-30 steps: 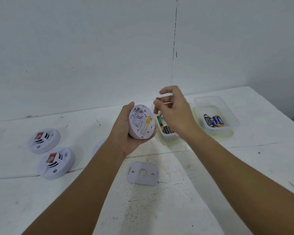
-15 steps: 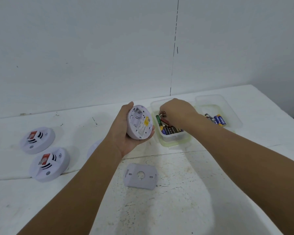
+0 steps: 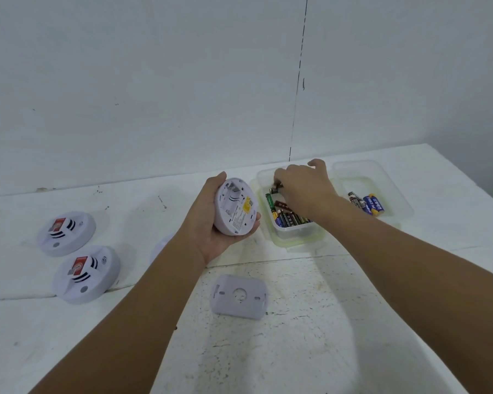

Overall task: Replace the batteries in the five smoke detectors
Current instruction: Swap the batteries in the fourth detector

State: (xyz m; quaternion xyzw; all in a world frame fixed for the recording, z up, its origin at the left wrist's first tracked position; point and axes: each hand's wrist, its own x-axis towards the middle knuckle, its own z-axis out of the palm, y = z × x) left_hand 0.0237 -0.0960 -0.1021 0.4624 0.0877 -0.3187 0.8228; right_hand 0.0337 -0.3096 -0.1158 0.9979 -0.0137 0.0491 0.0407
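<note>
Centrally, the left hand (image 3: 211, 223) grips a white smoke detector (image 3: 235, 206) off the table, tilted with its back side showing and a yellow label visible. Just right of it, the right hand (image 3: 305, 186) reaches into the near clear tub (image 3: 292, 231) of mixed batteries (image 3: 288, 216), fingertips pinched on one battery (image 3: 276, 189). Farther right, a second clear tub (image 3: 393, 194) holds a few more batteries (image 3: 367, 204). Near the person, a detached mounting plate (image 3: 239, 297) lies flat on the white table (image 3: 310, 336). Two more detectors (image 3: 66, 233) (image 3: 87, 274) rest face-up at far left, and the edge of another shows behind the left forearm.
</note>
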